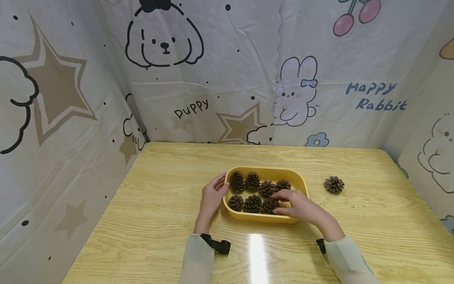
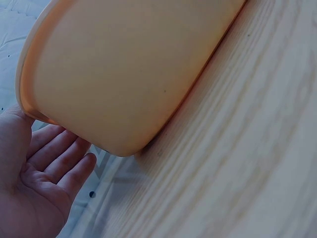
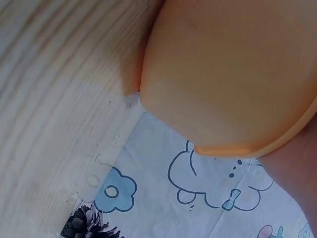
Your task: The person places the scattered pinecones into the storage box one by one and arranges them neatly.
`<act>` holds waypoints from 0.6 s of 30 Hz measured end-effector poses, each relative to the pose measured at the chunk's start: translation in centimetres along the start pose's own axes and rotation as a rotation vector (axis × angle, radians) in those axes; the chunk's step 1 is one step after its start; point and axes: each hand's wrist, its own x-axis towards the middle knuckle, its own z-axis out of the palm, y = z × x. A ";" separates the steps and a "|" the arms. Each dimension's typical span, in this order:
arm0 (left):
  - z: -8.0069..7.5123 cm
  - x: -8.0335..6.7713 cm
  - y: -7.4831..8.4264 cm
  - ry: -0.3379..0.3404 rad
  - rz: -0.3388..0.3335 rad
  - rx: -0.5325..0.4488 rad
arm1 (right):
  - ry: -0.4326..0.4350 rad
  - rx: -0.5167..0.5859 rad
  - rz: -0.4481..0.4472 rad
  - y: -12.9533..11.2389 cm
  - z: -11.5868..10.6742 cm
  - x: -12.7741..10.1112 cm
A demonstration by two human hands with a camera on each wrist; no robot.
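A yellow plastic basket [image 1: 264, 217] stands on the table with several brown pine cones [image 1: 253, 204] inside, set in two rough rows. At its left end, my left hand [image 1: 214, 194] holds the rim, thumb over the edge and fingers along the outer wall. The left wrist view shows that hand [image 2: 47, 171] below the rim of the basket [image 2: 129, 69]. My right hand [image 1: 299, 205] reaches over the right side, thumb and fingers about a front-row pine cone [image 1: 269, 206]. In the right wrist view the basket wall [image 3: 223, 74] hides its fingers.
One loose pine cone [image 1: 333, 185] lies on the wooden table [image 1: 152, 205] to the right of the basket. A printed cloth [image 1: 234, 79] hangs behind the table and along both sides. A few small dark crumbs are scattered near the loose cone.
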 end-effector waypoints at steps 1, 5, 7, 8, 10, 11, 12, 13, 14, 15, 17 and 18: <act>0.0 0.0 0.0 -0.001 0.001 -0.001 | 0.000 -0.001 0.001 0.0 0.0 0.0; 0.0 0.0 0.0 -0.003 0.000 -0.006 | 0.000 0.002 0.002 -0.1 0.0 0.0; 0.0 0.0 0.0 -0.003 -0.003 -0.006 | -0.002 0.007 -0.001 -0.1 -0.1 0.0; 0.0 0.0 0.0 -0.002 -0.003 -0.006 | -0.003 0.009 -0.003 -0.1 -0.1 0.0; 0.0 0.0 0.0 -0.002 -0.006 -0.007 | -0.007 0.016 -0.005 -0.1 -0.1 0.0; 0.0 0.0 0.0 -0.001 -0.006 -0.007 | -0.007 0.019 -0.005 -0.1 -0.1 0.0; 0.0 0.0 0.0 -0.001 -0.007 -0.007 | -0.007 0.021 -0.005 -0.1 -0.1 0.0; 0.0 0.0 0.0 -0.002 -0.006 -0.007 | -0.007 0.025 -0.004 -0.1 -0.2 0.0; 0.0 0.0 0.0 -0.003 -0.005 -0.006 | -0.004 0.026 -0.005 -0.1 -0.2 0.0; 0.0 0.0 0.0 -0.005 -0.004 -0.005 | 0.000 0.028 -0.004 0.0 -0.2 0.0; 0.0 0.0 0.0 -0.008 0.000 0.002 | 0.010 0.029 -0.007 0.0 -0.1 -0.1; 0.0 0.0 0.0 -0.010 0.002 0.006 | 0.015 0.031 -0.009 0.0 -0.1 -0.1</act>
